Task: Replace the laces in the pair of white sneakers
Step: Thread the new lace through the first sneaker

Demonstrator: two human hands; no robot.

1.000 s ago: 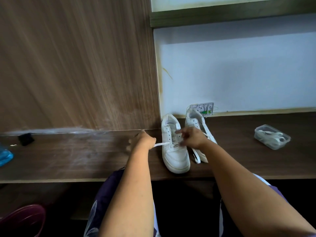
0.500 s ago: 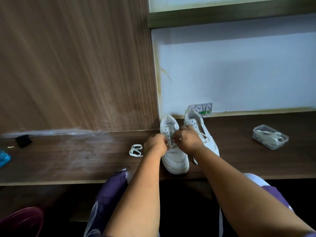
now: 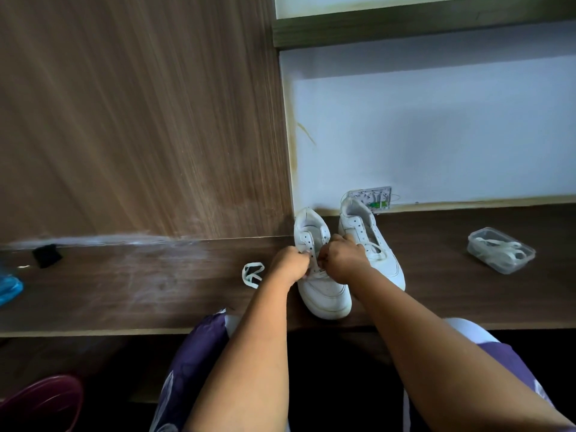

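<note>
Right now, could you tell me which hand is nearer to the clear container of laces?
Right. The right hand sits between the sneakers, nearer the container; the left hand lies beyond it.

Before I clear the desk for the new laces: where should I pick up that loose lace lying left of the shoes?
Pinch the loose lace at the top of its loop, coming straight down from above. It lies flat on the desk in a small coil, apart from the left hand and the nearer sneaker, so a side approach would probably only push it along.
</note>
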